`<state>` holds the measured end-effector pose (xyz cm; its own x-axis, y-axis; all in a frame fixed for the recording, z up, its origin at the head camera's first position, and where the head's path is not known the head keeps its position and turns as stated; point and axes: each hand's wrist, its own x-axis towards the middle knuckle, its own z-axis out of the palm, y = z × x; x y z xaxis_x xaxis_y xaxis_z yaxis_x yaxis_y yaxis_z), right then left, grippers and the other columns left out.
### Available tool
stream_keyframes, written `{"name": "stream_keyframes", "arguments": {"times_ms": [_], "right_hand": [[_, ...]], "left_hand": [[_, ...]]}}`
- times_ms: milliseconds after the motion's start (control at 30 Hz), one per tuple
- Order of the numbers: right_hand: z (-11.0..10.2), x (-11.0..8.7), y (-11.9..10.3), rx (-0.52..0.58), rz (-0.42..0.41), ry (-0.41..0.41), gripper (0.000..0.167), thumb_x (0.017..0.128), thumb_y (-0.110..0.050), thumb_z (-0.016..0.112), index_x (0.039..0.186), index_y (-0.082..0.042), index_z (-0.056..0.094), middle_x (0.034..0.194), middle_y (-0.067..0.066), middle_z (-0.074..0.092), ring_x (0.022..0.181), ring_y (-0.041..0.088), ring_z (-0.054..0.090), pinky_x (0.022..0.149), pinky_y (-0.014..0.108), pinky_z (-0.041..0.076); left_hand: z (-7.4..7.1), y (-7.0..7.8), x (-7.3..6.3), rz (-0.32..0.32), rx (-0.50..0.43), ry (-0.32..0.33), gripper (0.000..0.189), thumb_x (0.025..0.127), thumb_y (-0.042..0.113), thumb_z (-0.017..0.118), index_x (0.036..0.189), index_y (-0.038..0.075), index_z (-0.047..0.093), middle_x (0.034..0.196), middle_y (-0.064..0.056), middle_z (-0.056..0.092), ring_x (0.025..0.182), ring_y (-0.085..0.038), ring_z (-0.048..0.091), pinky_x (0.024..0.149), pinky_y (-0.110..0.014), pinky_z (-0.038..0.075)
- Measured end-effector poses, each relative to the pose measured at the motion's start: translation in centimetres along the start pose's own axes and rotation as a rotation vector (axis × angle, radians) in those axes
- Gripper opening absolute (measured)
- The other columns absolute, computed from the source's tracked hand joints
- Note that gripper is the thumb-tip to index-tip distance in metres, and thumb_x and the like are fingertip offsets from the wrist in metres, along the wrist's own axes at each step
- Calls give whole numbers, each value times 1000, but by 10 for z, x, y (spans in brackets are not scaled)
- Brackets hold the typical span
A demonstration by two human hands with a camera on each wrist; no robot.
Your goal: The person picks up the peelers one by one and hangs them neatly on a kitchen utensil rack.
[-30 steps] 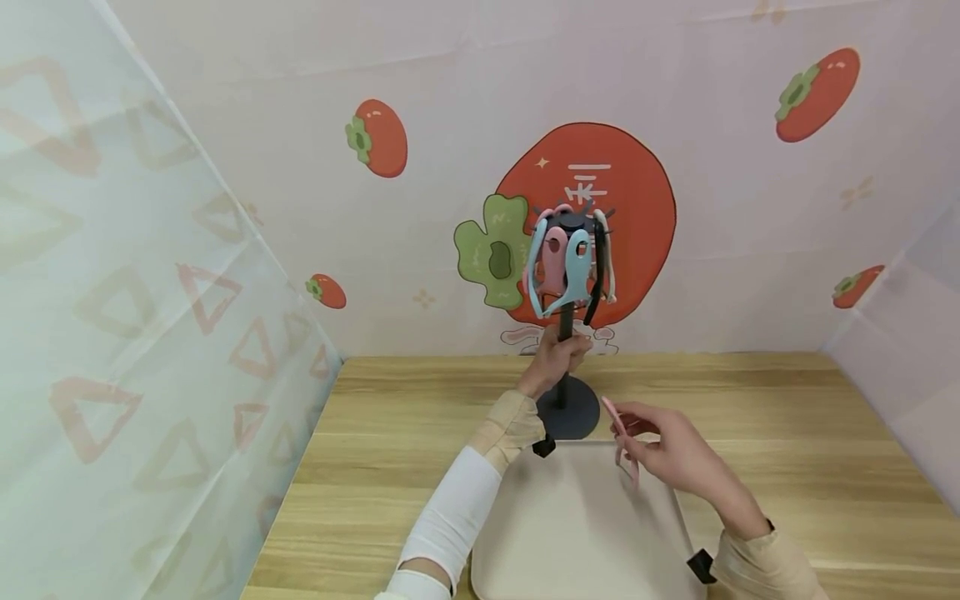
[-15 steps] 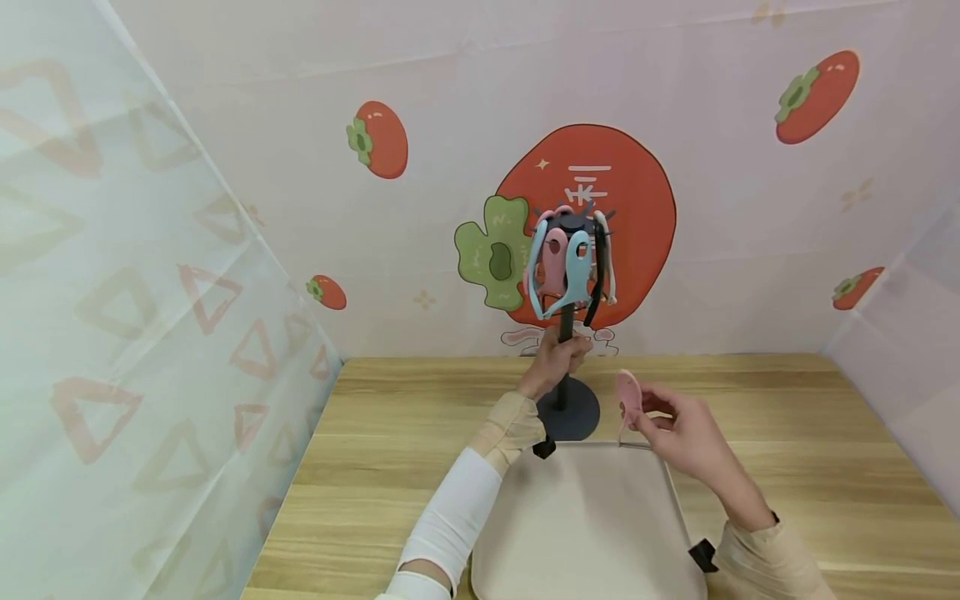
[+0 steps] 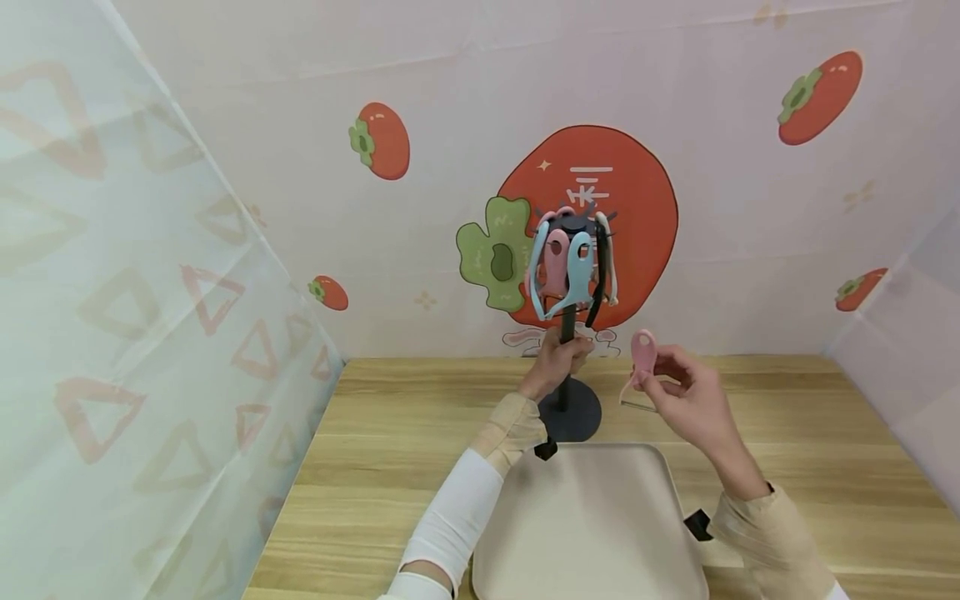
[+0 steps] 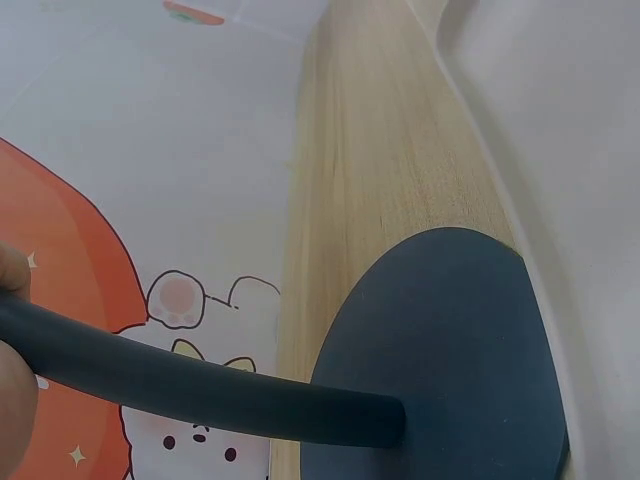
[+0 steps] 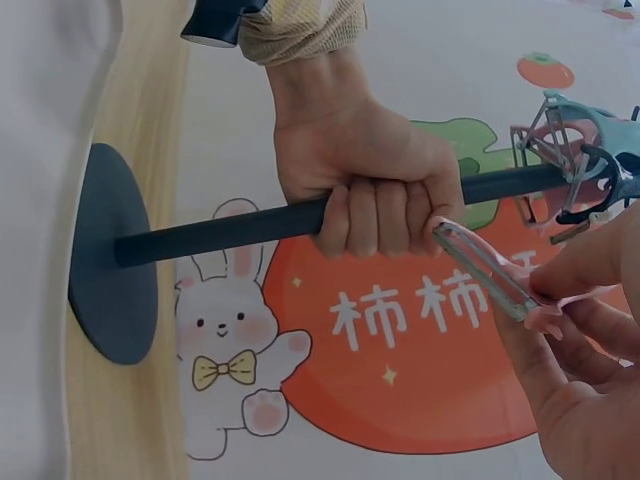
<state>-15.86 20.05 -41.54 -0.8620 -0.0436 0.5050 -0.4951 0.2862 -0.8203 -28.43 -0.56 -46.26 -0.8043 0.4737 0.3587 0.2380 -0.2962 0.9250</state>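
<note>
My left hand (image 3: 553, 365) grips the dark pole (image 4: 200, 385) of an upright rack, its fingers curled round the shaft in the right wrist view. The rack's round base (image 3: 572, 412) rests on the table just behind the tray. Around the top hook ring hang several peelers, among them a light blue peeler (image 3: 579, 271), a pink peeler (image 3: 556, 265) and a black one (image 3: 597, 279). My right hand (image 3: 692, 400) pinches another pink peeler (image 3: 643, 353) between thumb and fingers, right of the pole. Its handle with the hole points up and its metal blade (image 5: 490, 265) is lower.
A beige tray (image 3: 585, 525) lies on the wooden table (image 3: 795, 442) in front of the rack base. A printed wall cloth (image 3: 420, 217) stands close behind the rack. Another cloth (image 3: 150, 333) closes off the left side.
My right hand has lifted the pink peeler up and away from over the tray, turning its handle upright with the blade down. My left hand stays on the pole.
</note>
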Motion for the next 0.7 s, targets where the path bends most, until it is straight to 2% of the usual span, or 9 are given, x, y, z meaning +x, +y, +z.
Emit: {"name": "stream_keyframes", "arguments": {"times_ms": [200, 700], "right_hand": [[0, 13, -3, 71, -8, 63, 29, 92, 18, 69, 120, 14, 62, 103, -2, 69, 90, 5, 70, 78, 18, 61], [-1, 50, -15, 73, -29, 155, 27, 93, 13, 69, 118, 15, 60, 107, -3, 67, 93, 3, 73, 81, 17, 60]], "left_hand": [[0, 0, 0, 9, 10, -4, 51, 101, 2, 52, 55, 18, 41, 50, 10, 30, 42, -10, 19, 45, -29, 22], [1, 0, -1, -14, 6, 10, 51, 101, 4, 54, 55, 21, 40, 50, 11, 29, 42, -9, 19, 45, -28, 21]]}}
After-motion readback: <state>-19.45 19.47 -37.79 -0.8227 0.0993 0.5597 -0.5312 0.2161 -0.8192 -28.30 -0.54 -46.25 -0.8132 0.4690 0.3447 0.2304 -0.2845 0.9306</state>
